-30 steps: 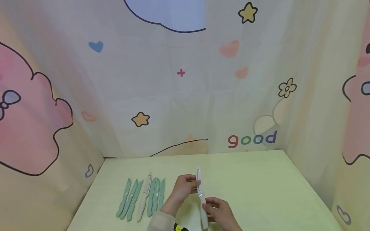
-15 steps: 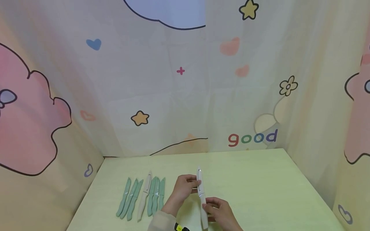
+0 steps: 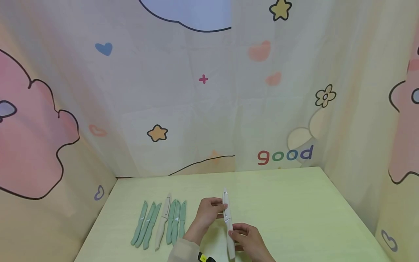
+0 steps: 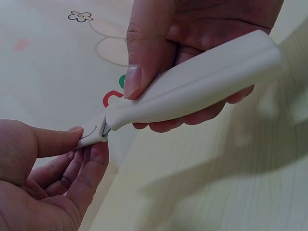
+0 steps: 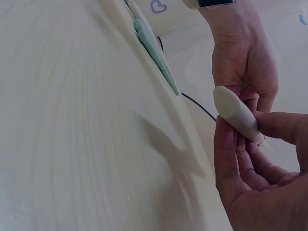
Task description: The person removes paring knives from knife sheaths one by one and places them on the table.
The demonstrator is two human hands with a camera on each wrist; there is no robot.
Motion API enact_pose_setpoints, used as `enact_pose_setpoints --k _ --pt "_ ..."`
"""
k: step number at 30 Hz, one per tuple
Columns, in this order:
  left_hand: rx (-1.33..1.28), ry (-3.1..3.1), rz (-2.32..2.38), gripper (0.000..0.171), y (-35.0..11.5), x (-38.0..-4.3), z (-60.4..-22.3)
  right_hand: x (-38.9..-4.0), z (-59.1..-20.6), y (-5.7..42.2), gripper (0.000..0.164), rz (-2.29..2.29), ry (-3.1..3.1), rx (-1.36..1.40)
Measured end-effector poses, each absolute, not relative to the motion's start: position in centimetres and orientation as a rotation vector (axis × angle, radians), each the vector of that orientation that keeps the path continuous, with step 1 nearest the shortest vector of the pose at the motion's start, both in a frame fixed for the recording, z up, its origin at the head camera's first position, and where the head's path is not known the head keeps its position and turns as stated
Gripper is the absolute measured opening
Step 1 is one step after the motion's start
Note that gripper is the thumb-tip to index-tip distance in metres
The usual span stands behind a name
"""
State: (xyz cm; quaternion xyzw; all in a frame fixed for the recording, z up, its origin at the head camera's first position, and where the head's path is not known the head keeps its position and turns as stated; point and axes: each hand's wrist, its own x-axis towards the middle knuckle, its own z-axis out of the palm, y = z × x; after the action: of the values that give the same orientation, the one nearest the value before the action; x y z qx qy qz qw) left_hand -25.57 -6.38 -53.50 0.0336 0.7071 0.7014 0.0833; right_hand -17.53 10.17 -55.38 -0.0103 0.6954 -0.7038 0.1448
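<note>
We hold our L hand farther fwd, our R hand nearer us, the two apart. Both pinch: L thumb opp. bent fingers; R thumb likewise, its fingers curled underneath. Our L wrist slants inward from lower L, our R wrist from lower R.

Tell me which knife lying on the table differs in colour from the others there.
The white knife, fourth from the left in the row; the six green knives lie three on each side of it.
</note>
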Motion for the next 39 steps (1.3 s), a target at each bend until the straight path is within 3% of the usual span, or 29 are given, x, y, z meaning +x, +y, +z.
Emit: enact_pose_setpoints --k 39 --pt "-0.002 2.194 2.053 0.022 -6.5 -25.7 -52.3 -16.5 -55.7 9.9 0.037 -2.012 2.002 -0.032"
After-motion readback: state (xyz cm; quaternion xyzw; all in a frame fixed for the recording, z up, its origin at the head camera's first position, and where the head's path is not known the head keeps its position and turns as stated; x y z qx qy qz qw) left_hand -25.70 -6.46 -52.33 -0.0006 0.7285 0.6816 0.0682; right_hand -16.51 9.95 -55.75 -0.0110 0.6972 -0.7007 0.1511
